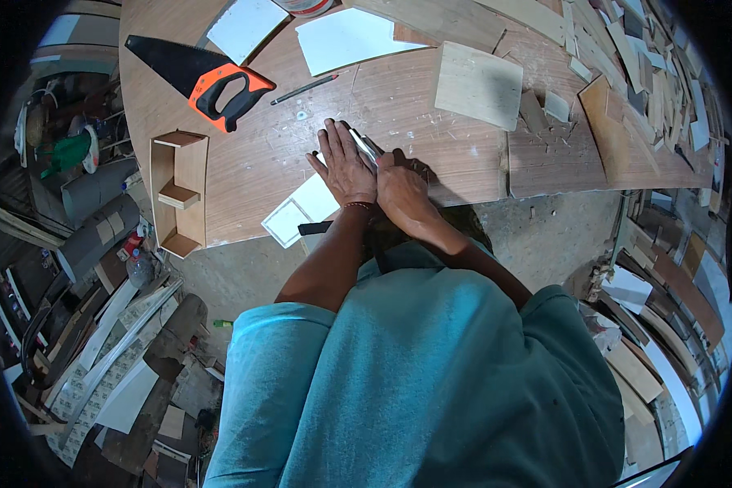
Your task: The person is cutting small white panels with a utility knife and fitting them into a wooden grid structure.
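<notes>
My left hand lies flat on a white board, its fingers stretched out and pointing away from me. Close against it, my right hand is closed around a slim silver tool that looks like a utility knife. Most of that tool is hidden by my fingers. The board runs slantwise under the left palm, and its near end shows a rectangular outline. A dark bar shows by my left forearm at the table's near edge. Beyond my hands lies a pencil.
A handsaw with an orange and black handle lies at the left, above a small wooden shelf box. White panels and a thin wooden board lie farther back. Wood offcuts pile up at the right.
</notes>
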Demonstrator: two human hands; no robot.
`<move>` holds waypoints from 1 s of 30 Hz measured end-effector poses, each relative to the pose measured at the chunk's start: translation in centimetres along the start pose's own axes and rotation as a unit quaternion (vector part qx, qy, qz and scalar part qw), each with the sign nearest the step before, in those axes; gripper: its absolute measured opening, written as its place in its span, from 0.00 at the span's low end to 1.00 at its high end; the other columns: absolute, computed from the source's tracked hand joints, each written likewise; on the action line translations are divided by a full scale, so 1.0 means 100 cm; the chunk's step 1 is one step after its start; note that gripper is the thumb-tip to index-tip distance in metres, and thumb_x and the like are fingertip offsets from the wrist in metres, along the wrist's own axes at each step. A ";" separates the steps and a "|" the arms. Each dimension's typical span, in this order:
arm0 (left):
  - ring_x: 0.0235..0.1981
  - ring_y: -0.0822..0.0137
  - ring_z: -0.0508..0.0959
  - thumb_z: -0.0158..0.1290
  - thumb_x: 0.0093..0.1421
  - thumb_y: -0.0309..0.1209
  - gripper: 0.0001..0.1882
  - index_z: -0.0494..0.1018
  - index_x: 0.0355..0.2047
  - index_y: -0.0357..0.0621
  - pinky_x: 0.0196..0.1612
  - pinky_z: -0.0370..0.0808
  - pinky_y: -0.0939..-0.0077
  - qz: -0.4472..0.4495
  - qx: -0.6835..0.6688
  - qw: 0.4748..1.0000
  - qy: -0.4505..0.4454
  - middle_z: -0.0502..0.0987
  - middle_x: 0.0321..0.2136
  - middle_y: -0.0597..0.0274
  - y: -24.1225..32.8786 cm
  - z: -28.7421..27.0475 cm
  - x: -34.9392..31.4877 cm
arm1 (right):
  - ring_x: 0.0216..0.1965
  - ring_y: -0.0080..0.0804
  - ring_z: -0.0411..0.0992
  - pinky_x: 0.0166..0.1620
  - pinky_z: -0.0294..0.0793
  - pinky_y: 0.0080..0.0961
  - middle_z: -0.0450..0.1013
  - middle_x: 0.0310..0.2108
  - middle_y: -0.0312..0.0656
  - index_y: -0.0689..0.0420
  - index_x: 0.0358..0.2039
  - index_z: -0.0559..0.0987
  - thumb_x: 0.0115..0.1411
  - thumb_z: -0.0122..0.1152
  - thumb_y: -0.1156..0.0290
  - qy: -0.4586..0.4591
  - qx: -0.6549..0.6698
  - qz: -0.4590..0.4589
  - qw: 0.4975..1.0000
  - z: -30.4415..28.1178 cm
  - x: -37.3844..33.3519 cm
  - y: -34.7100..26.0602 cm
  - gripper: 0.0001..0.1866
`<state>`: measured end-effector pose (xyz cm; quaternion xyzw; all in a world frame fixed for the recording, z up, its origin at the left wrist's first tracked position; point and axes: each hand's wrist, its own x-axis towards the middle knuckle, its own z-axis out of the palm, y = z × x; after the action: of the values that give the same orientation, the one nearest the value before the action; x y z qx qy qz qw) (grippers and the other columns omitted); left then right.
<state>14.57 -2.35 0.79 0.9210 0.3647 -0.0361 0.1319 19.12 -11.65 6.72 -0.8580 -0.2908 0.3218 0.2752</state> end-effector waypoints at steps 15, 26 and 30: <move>0.64 0.60 0.43 0.35 0.56 0.35 0.31 0.47 0.61 0.43 0.62 0.31 0.49 0.004 0.014 1.000 -0.007 0.44 0.63 0.60 0.003 -0.001 -0.002 | 0.26 0.57 0.73 0.30 0.72 0.45 0.70 0.20 0.64 0.71 0.31 0.65 0.54 0.43 0.75 -0.013 -0.009 0.039 0.999 -0.008 0.003 -0.003 0.10; 0.64 0.61 0.44 0.37 0.57 0.35 0.31 0.46 0.61 0.46 0.62 0.32 0.49 -0.002 0.009 1.000 -0.007 0.44 0.63 0.62 0.000 0.003 -0.001 | 0.28 0.58 0.73 0.31 0.73 0.45 0.71 0.22 0.63 0.70 0.31 0.66 0.54 0.42 0.74 0.013 -0.014 0.029 0.999 0.008 0.005 -0.002 0.09; 0.64 0.61 0.44 0.36 0.57 0.34 0.30 0.47 0.61 0.46 0.62 0.33 0.49 0.002 0.021 1.000 -0.001 0.45 0.63 0.61 0.002 -0.001 -0.002 | 0.27 0.57 0.73 0.30 0.72 0.47 0.71 0.21 0.62 0.69 0.30 0.66 0.54 0.42 0.75 0.022 -0.009 0.046 0.999 0.007 -0.005 -0.002 0.09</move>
<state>14.55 -2.58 1.00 0.9244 0.3615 -0.0448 0.1128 18.27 -11.68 6.58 -0.8795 -0.2480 0.3130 0.2589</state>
